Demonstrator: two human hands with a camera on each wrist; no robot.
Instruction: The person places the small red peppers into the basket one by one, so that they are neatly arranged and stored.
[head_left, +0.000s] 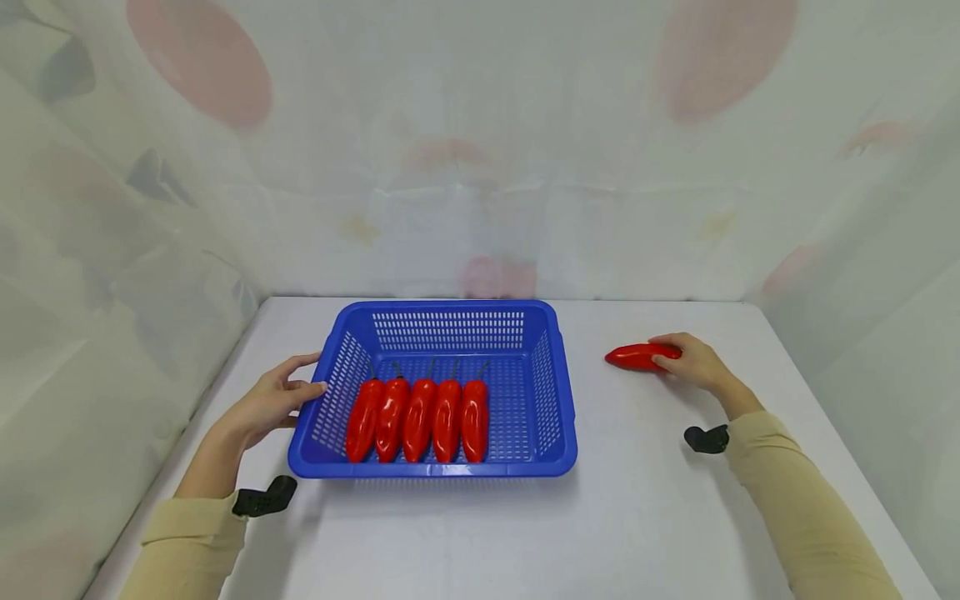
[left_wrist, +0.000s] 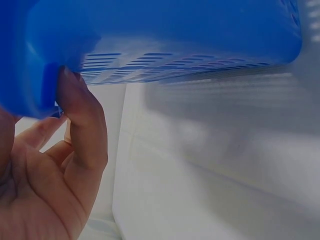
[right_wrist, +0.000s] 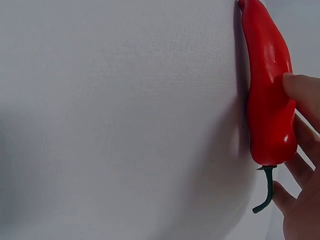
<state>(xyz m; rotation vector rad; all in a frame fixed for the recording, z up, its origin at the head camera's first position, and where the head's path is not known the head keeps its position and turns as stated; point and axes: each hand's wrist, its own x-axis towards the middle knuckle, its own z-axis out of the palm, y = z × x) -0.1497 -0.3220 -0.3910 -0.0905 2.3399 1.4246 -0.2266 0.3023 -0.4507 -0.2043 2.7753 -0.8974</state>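
My left hand (head_left: 261,407) grips the left rim of a blue plastic basket (head_left: 431,471), thumb over the edge. In the left wrist view the fingers curl around the basket's rim, beside its slotted wall (left_wrist: 165,62). Several glossy red chili peppers (head_left: 422,421) lie side by side in the basket, green stems toward the back. Off to the right, my right hand (head_left: 699,362) pinches another red chili pepper (head_left: 628,357) between thumb and fingers, close over the table. Its dark green stem (right_wrist: 269,187) hangs by the fingers in the right wrist view.
The white table (head_left: 630,517) has its far edge near a pale patterned curtain (head_left: 457,217), which also runs along both sides. Black wrist devices (head_left: 266,497) sit at both sleeves. A stretch of tabletop separates the basket from the right-hand pepper.
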